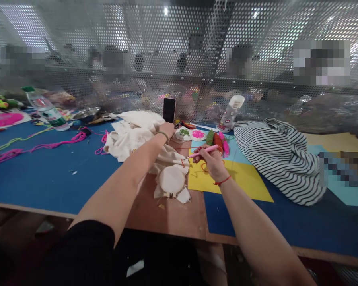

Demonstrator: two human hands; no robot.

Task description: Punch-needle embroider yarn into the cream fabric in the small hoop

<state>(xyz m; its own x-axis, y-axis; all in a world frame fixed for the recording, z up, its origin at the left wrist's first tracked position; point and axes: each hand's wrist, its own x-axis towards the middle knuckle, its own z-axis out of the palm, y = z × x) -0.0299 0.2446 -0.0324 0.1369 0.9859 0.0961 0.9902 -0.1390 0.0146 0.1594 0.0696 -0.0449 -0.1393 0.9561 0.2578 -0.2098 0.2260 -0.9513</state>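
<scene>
My right hand (pixel 211 159) grips a pink-handled punch needle (pixel 208 149), its thin metal tip pointing left above the cloth. Orange-red yarn (pixel 183 163) hangs by the tip and loops under the hand. In front of me lies a small round embroidery hoop with white fabric (pixel 171 179) stretched in it, its clamp toward me. My left hand (pixel 167 129) reaches across a crumpled cream cloth (pixel 128 137), below the phone. Its fingertips are too small and partly hidden to make out. Green (pixel 209 138), rust-red (pixel 217 140) and pink (pixel 224 143) yarn bundles lie beyond my right hand.
A phone (pixel 169 110) stands upright at the back. White pieces with green (pixel 183 134) and pink (pixel 198 135) tufts lie before it. Striped fabric (pixel 277 155) and a spotted bottle (pixel 229 115) are right; a water bottle (pixel 49 111) and pink yarn (pixel 56 143) are left. Perforated metal closes the back.
</scene>
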